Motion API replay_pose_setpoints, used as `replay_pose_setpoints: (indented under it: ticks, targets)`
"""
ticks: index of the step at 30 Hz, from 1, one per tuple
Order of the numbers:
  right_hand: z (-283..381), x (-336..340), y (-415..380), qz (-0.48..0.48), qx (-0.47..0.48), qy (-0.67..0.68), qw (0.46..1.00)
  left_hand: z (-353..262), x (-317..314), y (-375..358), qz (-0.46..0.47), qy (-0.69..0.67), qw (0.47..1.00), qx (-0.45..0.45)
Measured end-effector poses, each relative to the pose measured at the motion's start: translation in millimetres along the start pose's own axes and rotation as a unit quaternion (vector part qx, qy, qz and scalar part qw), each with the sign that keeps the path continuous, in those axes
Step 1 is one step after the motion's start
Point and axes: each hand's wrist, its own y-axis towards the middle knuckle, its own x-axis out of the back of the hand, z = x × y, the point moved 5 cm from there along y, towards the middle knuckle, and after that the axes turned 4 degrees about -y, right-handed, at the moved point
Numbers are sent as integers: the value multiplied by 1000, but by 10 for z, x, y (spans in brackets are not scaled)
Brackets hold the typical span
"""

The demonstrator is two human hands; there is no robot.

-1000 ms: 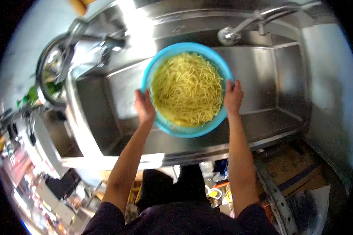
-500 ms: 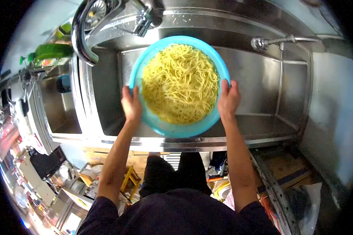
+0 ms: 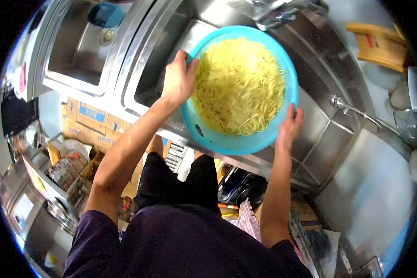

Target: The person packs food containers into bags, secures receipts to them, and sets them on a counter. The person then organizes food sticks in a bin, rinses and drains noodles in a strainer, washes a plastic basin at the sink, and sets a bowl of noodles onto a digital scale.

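A round turquoise colander (image 3: 289, 76) full of yellow noodles (image 3: 238, 88) is held over the stainless steel sink (image 3: 317, 111). My left hand (image 3: 180, 78) grips the colander's rim on the left, with the thumb on the near side of the edge. On its lower right rim, my right hand (image 3: 290, 127) has hold with the fingers partly hidden under it. A small dark patch shows on the colander's inner wall at the lower left. The noodles look slightly blurred.
A second, smaller basin (image 3: 74, 51) with a blue object (image 3: 105, 15) lies to the left. The faucet (image 3: 278, 14) stands behind the colander, and a metal pipe with a nozzle (image 3: 340, 103) is at the right. Cardboard boxes (image 3: 90, 123) sit below at left.
The view has turned towards the right. Both hands still hold the colander, which is now nearer the camera and tilted, with the left hand higher than the right.
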Motion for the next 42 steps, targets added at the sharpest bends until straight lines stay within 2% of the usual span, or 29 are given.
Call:
replay_pose_setpoints:
  ticks: [1,2,4,6,8,10,11,12,15,16,18,21,22,24,26,28,29,30,31,32,33,34,35,36,38,39,40,41,42]
  targets:
    - [159,27,-46,-8,-46,100,994,-68,183,17,-19,8,1000,-17]
    - [279,135,-187,8,-53,83,995,-116,346,-37,-35,15,999,-32]
    - [699,269,-353,58,-78,203,974,-294,694,-169,-26,-33,999,-5]
    - [301,75,-12,44,-29,178,983,-257,492,-101,-25,-16,999,16]
    - [125,-126,15,53,-32,209,976,0,317,62,-59,40,995,-67]
    - [211,-179,50,39,27,53,997,83,347,64,-2,80,997,14]
    - [307,-166,-60,36,11,113,993,340,386,24,-56,101,993,-30]
    - [446,-155,-218,26,-9,166,986,387,528,-9,-52,119,989,-63]
    - [729,134,-462,36,20,141,989,378,1092,-145,-72,13,997,2]
    - [813,165,-524,40,7,127,991,335,1208,-148,-92,-69,993,-20]
    - [598,-77,-462,43,21,139,989,-7,1159,-230,-71,-143,987,31]
    - [734,-496,-599,-24,70,158,985,536,1189,-86,-46,74,995,-38]
    - [664,-680,-525,-61,101,164,979,602,1083,-101,-51,85,991,-87]
    - [904,-472,-546,53,8,148,988,1067,1298,-62,-66,26,997,-29]
    - [1243,-247,-533,112,32,154,981,902,1576,-188,-97,-96,990,26]
    - [1518,71,-524,68,105,189,974,284,1696,-408,-173,-9,981,88]
    - [1603,128,-595,93,107,217,966,657,2077,-242,-116,-31,991,56]
    - [1624,167,-620,117,109,246,956,735,2128,-148,-80,-67,992,70]
    - [1576,183,-639,46,166,285,943,720,2119,-78,-45,-102,990,87]
    - [1431,36,-624,41,159,293,942,900,2038,-157,-120,-238,954,141]
    - [1269,-247,-599,114,114,286,945,1073,2012,-88,-134,-87,982,99]
    - [1175,-471,-646,192,75,276,939,1231,1984,-90,-123,-29,990,58]
    - [1141,-532,-700,189,80,287,936,1385,1950,-93,-117,30,993,17]
    - [1080,-583,-711,181,88,287,936,1409,1759,-12,-74,-9,997,-25]
    - [1104,-571,-810,160,102,283,940,1279,1563,-174,-54,-71,995,45]
    - [1195,-546,-925,205,83,309,925,1350,1668,-297,-40,-94,990,101]
    - [1326,-384,-1027,209,91,308,924,1466,1802,-374,-104,-112,981,120]
    - [1455,-257,-1153,198,117,324,918,1641,2160,-366,-93,11,993,75]
    - [1585,-129,-1282,187,142,338,911,1614,2336,-400,-110,28,991,75]
